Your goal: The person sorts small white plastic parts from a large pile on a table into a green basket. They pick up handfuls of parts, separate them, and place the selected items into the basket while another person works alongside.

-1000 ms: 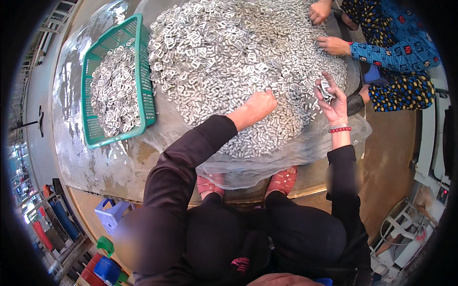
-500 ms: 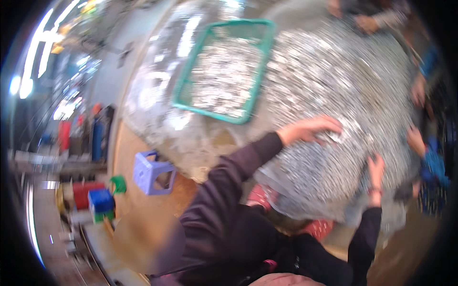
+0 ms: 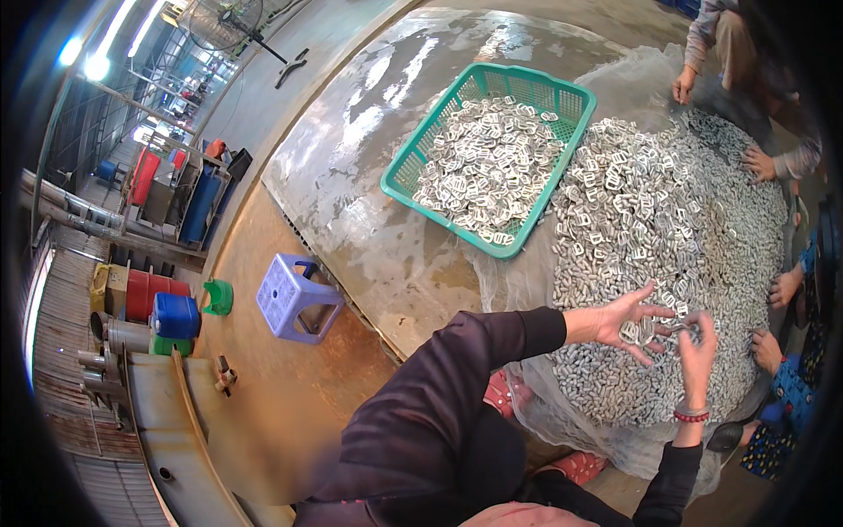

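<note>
My left hand (image 3: 619, 318) is over the near part of a pile of small grey pellets (image 3: 606, 378), palm turned up and fingers spread. Several metal buckles (image 3: 638, 332) rest on its palm and fingers. My right hand (image 3: 698, 347), with a red bead bracelet at the wrist, is right beside the left fingertips. Its fingers are curled round small grey metal pieces, partly hidden, which look like buckles. More silver buckles (image 3: 623, 189) lie on the far side of the pile. Beyond my left hand, a green plastic basket (image 3: 452, 230) holds many such buckles.
Other people's hands (image 3: 762, 164) reach into the pile from the right and far right. Netting (image 3: 518, 303) lies under the pile, on a wet grey sheet (image 3: 351, 176). At the left stand a purple stool (image 3: 285, 299), a small green stool (image 3: 218, 297) and coloured drums (image 3: 158, 294).
My hands have come together over the pile; the right moved left and the left turned palm up with buckles on it. The view has shifted, and the basket sits further right in it.
</note>
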The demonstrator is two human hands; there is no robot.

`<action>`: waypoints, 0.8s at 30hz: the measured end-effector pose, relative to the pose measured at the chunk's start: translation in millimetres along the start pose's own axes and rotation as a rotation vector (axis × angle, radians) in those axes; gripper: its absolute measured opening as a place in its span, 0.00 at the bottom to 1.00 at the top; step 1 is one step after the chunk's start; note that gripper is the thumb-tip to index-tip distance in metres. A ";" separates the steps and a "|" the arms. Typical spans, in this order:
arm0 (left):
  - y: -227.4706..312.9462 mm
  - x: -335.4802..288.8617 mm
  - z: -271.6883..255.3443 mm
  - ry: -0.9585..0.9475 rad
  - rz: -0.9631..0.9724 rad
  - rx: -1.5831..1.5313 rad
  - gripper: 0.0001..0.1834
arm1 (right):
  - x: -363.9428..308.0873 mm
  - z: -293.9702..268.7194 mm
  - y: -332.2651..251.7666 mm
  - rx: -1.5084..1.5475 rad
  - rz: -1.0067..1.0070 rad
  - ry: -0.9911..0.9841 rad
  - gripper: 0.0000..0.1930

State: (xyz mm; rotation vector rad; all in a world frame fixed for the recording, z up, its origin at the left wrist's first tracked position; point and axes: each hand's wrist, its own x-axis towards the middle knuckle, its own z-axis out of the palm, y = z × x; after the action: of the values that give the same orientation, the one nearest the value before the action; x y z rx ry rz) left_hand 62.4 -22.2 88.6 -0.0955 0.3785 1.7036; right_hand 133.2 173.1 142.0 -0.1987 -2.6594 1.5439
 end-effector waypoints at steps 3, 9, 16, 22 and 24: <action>-18.8 3.9 -2.9 0.334 0.053 -0.074 0.50 | -2.9 34.9 -36.6 -0.288 -0.313 -0.124 0.14; -9.2 -7.1 -26.4 0.416 0.442 -0.042 0.18 | -4.0 35.6 -35.3 -0.273 -0.338 -0.049 0.29; 164.6 -116.7 -17.6 -0.136 0.732 -0.265 0.14 | -22.6 -132.5 99.5 0.024 0.401 0.252 0.20; 259.0 -229.4 -58.6 1.038 1.126 0.473 0.21 | -94.9 -128.1 203.8 -0.345 0.656 0.122 0.18; 252.0 -246.0 -86.2 1.619 0.917 1.272 0.42 | -102.9 -100.7 214.6 -0.570 0.531 0.174 0.19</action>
State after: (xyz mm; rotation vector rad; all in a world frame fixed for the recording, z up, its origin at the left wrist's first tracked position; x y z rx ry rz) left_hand -153.5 -311.4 124.3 -0.3816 2.9394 1.4798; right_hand 264.2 350.4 7.1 -1.0793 -2.9613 0.7272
